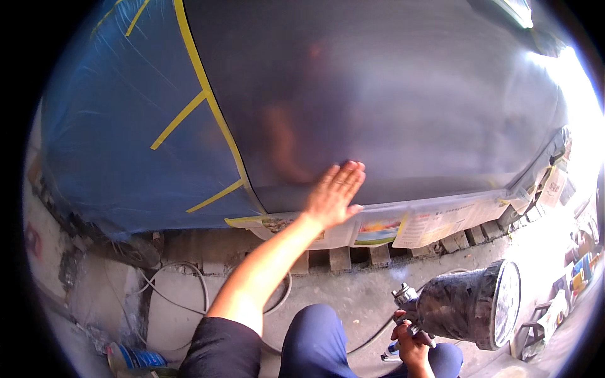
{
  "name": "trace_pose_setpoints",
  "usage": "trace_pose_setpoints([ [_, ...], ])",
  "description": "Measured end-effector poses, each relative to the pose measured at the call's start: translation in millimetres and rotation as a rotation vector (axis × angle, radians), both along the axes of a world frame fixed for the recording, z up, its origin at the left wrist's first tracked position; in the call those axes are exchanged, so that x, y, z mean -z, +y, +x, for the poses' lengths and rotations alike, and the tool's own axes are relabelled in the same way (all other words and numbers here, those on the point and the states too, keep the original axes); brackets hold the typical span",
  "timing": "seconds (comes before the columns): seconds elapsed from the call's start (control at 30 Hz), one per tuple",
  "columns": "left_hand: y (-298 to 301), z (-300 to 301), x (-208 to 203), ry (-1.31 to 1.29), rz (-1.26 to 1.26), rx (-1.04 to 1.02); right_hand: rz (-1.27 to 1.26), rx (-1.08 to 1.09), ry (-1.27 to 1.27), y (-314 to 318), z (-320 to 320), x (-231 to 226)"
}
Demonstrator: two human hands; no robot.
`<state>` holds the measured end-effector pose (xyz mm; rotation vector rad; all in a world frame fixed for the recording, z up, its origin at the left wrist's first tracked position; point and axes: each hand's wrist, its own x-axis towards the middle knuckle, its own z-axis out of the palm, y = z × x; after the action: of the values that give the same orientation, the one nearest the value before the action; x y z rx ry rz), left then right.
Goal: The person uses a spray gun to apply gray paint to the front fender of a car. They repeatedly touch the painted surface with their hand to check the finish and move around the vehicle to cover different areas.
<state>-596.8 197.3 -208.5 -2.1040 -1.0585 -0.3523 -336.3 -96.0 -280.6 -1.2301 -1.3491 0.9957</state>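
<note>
Two hands busy: left hand [333,194] flat, fingers [348,175] straight and together, pressed on grey panel [391,94]; right hand [413,345] curled tight round spray gun [466,305], low, well apart from the panel.

Harsh daylight glare at right; fisheye-bent edges.

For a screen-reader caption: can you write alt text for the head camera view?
A person's left hand lies flat on a glossy dark panel, while the right hand holds a spray gun with a large cup low at the right. Blue plastic sheeting, yellow tape and newspaper mask the panel's edges above a concrete floor.
</note>
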Motion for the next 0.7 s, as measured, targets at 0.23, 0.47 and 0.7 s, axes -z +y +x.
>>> trace_pose_setpoints([
  [0.23,-32,-157,-26,-0.252,0.207,-0.254,0.104,-0.035,-0.035,2,10,14],
  [0.47,-16,1,13,-0.303,-0.339,0.153,-0.17,0.106,0.189,3,-6,-20],
  [0.7,-79,22,58,-0.374,-0.36,0.553,-0.097,0.043,0.142,1,-5,-13],
])
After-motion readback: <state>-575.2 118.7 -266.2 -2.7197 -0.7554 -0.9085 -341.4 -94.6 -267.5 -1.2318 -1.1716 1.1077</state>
